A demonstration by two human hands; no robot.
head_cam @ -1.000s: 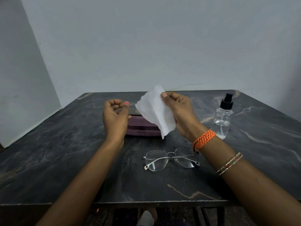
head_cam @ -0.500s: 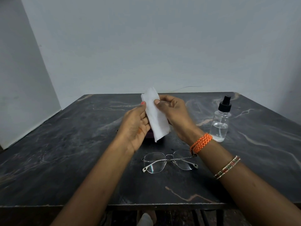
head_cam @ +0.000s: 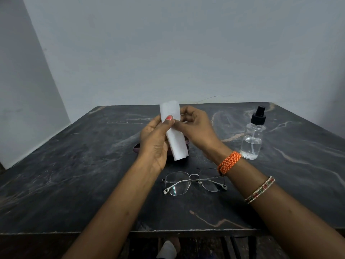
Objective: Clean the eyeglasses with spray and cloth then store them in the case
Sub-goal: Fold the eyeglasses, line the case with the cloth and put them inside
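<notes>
the left hand (head_cam: 155, 141) and the right hand (head_cam: 196, 128) are together above the table, both pinching a white cloth (head_cam: 174, 131) folded into a narrow upright strip. the left thumb, with a red-painted nail, presses on the front of the cloth, and the right fingers curl round its right edge. the right forearm wears an orange braided band (head_cam: 228, 162) at the wrist and thin beaded bangles (head_cam: 260, 189) further down the arm.

behind the cloth, and mostly hidden by it and by the hands, a dark purple case (head_cam: 137, 147) lies on the table; whether its lid is up or down cannot be told. nearer the person than the cloth, the eyeglasses (head_cam: 194, 182) lie on the table with thin metal frames and folded arms, apart from both hands. to the right of the cloth stands a clear spray bottle (head_cam: 253, 135) with a black pump top, upright, with a little liquid in it. everything rests on a dark marbled table (head_cam: 74, 174) against a pale wall (head_cam: 168, 53).
</notes>
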